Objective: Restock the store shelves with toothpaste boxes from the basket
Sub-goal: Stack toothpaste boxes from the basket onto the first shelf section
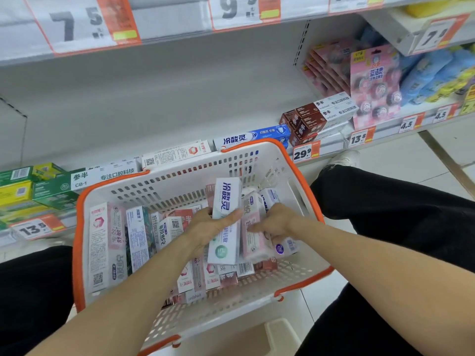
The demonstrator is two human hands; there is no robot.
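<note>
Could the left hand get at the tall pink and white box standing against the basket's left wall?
Probably not yet: the left hand grips a white and teal toothpaste box, though the pink and white box stands uncovered.

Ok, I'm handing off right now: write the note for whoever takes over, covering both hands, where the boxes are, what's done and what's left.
Left hand: holds a white toothpaste box with a teal end, upright over the basket.
Right hand: down in the basket, grip on a pink box.
Basket: white with an orange rim, between the knees, many boxes inside.
Done: the lower shelf already has green boxes at left, white boxes and a blue box in the middle, brown boxes at right.
Left: shelve the held boxes, then empty the basket.
</note>
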